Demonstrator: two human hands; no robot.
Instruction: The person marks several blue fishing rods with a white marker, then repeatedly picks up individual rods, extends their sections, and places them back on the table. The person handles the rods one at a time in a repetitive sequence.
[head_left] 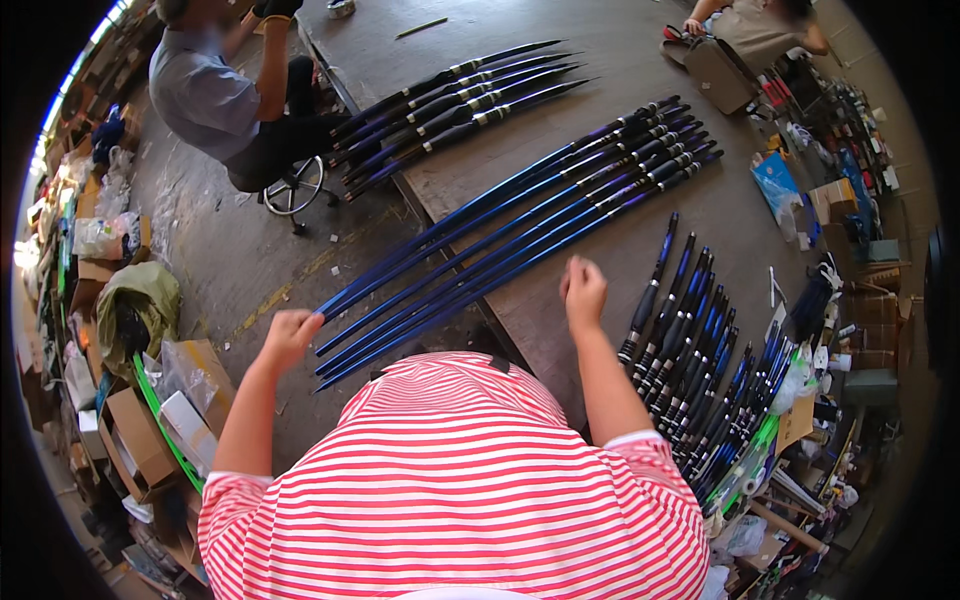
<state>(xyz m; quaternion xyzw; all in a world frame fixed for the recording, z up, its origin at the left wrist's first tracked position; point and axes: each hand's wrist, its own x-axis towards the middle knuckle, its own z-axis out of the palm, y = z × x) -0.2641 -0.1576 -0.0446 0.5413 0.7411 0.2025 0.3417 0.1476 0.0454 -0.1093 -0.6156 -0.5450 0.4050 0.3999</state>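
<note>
My left hand (292,337) is closed at the thin near-left end of a long blue fishing rod (400,262), its fingertips pinching there. This rod lies in a row of several blue rods (480,268) slanting across the table, their handles (672,157) at the far right and their other ends jutting past the table's edge. Above the table, apart from the rods, my right hand (583,290) has its fingers curled together; whatever is in them, if anything, is hidden. To its right lies a pile of shorter dark rod sections (690,340) with silver rings.
Another bunch of black-handled rods (470,105) lies across the far table edge. At far left a person (215,95) sits on a wheeled stool (293,190); another person (765,40) is at far right. Cardboard boxes (140,435) and bags stand along the left side.
</note>
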